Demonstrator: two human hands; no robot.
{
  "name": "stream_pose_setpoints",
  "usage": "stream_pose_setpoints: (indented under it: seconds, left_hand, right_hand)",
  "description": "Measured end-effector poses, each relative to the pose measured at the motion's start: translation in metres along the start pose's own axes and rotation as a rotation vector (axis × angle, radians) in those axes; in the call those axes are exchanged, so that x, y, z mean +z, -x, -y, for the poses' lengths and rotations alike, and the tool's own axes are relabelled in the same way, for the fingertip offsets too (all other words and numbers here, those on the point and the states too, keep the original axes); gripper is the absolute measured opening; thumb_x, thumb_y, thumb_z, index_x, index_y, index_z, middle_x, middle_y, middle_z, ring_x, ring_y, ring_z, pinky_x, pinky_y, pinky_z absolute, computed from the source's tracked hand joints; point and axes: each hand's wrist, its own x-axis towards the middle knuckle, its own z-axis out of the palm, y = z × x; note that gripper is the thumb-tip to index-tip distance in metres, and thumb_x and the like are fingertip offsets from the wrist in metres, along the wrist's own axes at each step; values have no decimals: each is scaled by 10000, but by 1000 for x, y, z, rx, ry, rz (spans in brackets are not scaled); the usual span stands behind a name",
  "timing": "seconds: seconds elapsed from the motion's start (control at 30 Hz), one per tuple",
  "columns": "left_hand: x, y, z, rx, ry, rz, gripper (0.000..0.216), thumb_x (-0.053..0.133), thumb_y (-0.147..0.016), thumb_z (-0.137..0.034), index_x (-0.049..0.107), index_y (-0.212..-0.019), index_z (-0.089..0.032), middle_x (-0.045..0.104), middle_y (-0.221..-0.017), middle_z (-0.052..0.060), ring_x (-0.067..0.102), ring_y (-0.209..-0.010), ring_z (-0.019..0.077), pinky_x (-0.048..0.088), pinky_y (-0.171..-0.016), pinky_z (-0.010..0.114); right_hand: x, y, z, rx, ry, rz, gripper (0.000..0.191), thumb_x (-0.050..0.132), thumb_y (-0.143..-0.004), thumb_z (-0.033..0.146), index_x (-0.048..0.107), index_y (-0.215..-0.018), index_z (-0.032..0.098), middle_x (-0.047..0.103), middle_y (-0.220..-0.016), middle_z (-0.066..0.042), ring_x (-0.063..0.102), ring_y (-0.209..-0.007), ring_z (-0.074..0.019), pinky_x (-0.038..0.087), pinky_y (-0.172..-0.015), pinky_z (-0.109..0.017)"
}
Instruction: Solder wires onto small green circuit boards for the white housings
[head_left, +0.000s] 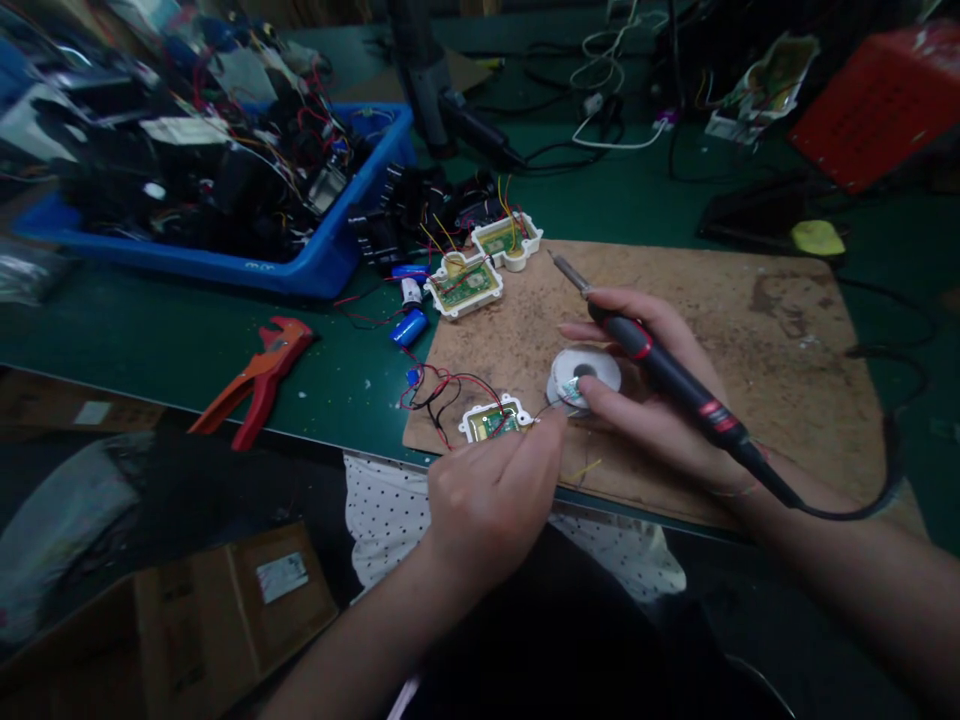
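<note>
My right hand is closed around a white spool of solder wire, thumb pressed on its printed face. The same hand also carries a black and red soldering iron, its metal tip pointing up and left. My left hand is closed in a pinch beside the spool, on what looks like the thin solder wire; its fingertips are partly hidden. Just behind my left hand a small white housing with a green circuit board lies on the brown board, red and black wires running from it.
Two more white housings with circuit boards lie at the board's back left, near blue cylinders. Left are a red-orange cutter and a blue crate full of parts. A red box and yellow sponge stand back right.
</note>
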Motion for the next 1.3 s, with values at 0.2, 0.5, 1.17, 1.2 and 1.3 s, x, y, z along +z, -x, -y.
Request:
stream_pose_setpoints:
  seconds: [0.2,0.5,1.17,1.2,1.3]
  left_hand:
    - [-3,-11,10,-144,234,-59,121,684,-922,-177,716,-1021,-238,718,-958,26,642,-875,163,496,-794,302]
    - [-3,-33,14,-338,531,89,53,652,-961,-214,696,-936,-202,737,-871,-12,659,-803,127,506,-773,289]
    - [-5,-43,27,-261,680,168,55,701,-897,-157,724,-869,-198,724,-1096,47,680,-1051,181,533,-982,372]
    - [-5,-43,27,-264,691,176,65,692,-898,-148,707,-856,-196,739,-1079,39,691,-1031,180,534,-973,373]
    - [-3,-43,27,-311,731,162,99,695,-878,-120,671,-813,-191,766,-1040,28,718,-976,173,551,-935,361]
  right_hand:
    - [0,0,-2,-1,9,-2,657,782,-803,231,511,-1385,370,616,-1395,-32,671,-1241,-252,600,-1034,-422]
    - [0,-1,-1,2,16,-15,674,799,-786,206,525,-1381,368,606,-1393,-32,672,-1239,-251,588,-1060,-439]
    - [0,-1,0,30,67,-33,684,820,-778,243,531,-1375,409,592,-1373,-18,684,-1215,-254,601,-1048,-438]
    - [0,-1,0,27,68,-34,684,820,-778,243,531,-1376,408,597,-1365,-17,684,-1215,-253,600,-1050,-436]
    - [0,-2,1,27,69,-34,694,822,-777,238,526,-1384,400,611,-1350,-20,685,-1214,-251,603,-1047,-428]
